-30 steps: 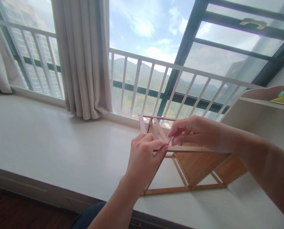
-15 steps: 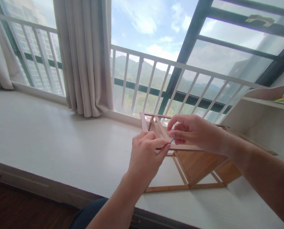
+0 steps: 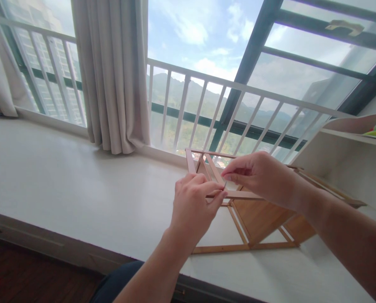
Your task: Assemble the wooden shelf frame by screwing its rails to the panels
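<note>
Your left hand [image 3: 194, 202] pinches the near top rail of the wooden rack [image 3: 254, 219], which stands tilted on the white counter [image 3: 80, 189] by the railing. Your right hand [image 3: 260, 176] closes its fingertips on what looks like a small thin pin, just above that rail

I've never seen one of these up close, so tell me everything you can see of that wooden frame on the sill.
The frame is an open skeleton of thin, light-brown wooden slats, with solid wood panels in its lower right part. It stands tilted on the white sill, near the window railing, one long slat flat along the sill. The left hand pinches a slat near the top; the right hand rests its fingertips on the same part. A tiny thin piece shows between the fingers, too small to identify.
</note>
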### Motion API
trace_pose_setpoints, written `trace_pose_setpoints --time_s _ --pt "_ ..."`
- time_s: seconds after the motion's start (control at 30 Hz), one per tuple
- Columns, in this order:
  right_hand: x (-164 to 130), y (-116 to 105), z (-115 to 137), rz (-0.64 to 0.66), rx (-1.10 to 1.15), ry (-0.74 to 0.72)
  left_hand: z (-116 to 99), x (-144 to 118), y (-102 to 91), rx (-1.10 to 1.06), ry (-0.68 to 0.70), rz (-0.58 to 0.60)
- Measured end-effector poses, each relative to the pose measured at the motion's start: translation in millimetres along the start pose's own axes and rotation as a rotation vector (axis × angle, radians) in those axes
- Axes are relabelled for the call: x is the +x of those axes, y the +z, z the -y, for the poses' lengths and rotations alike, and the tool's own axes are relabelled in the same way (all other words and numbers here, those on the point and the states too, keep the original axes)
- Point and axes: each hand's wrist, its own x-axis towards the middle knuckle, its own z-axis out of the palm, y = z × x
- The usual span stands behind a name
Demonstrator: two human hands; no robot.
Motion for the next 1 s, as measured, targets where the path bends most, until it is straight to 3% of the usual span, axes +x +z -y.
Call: trace_pose_setpoints --time_s 0.13,0.33,0.5,0.73,0.87,1.0 --pt "-1 -2 4 0.046 0.0 0.016 0 -1 1.1 0.002 -0.013 -0.015" --pt "-5 -16 -6 0.318 0.205 0.006 1 0 0.3 0.014 -0.007 0.019" --pt "-3 -14 -16 0.222 0.12 0.003 0 -1 -0.9 0.021 -0.012 0.019" --pt "1 2 -2 0.097 0.032 0.06 -1 -4 0.7 0.01 -0.002 -0.016" --pt "-2 2 -6 0.115 0.257 0.065 -2 -3 1.6 0.028 -0.005 -0.017" --pt "-4 -7 -14 0.239 0.35 0.013 -1 -2 0.7 0.032 -0.003 0.005"
